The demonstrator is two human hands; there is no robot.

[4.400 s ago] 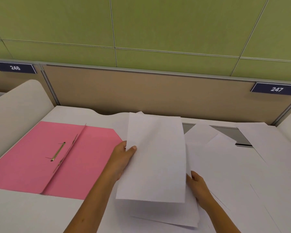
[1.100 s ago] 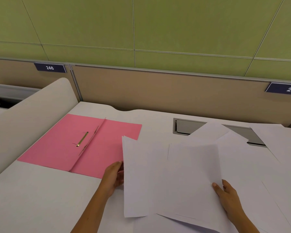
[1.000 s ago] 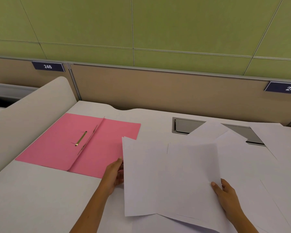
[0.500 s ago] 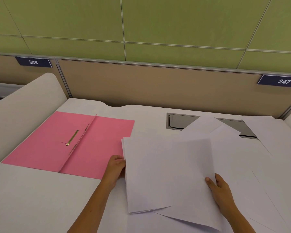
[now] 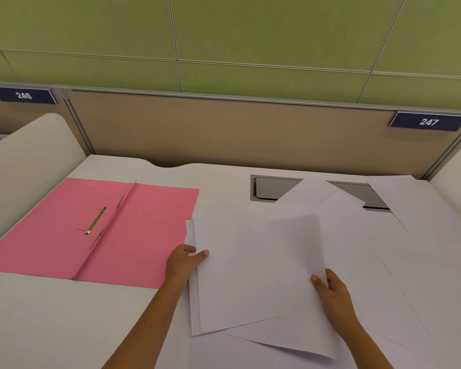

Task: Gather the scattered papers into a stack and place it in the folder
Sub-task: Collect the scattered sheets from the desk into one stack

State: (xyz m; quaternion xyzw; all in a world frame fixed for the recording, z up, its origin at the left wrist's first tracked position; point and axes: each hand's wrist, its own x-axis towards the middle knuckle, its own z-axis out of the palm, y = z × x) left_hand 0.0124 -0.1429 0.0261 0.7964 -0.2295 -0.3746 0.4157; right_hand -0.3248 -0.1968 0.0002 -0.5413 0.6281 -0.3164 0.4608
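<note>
The left hand (image 5: 183,262) now has its thumb over the thin bundle of white paper sheets (image 5: 248,272); the right hand's (image 5: 333,294) sheet seems drawn closer onto it.

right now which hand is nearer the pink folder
Left. The left hand pinches the left edge of the paper stack right beside the pink folder. The right hand holds a sheet on the stack's far side.

Both bare forearms reach forward from the bottom edge. The left hand (image 5: 184,262) pinches the sheets' left edge, thumb on top, fingers curled beneath. The right hand (image 5: 333,294) grips the right edge, thumb on top.
</note>
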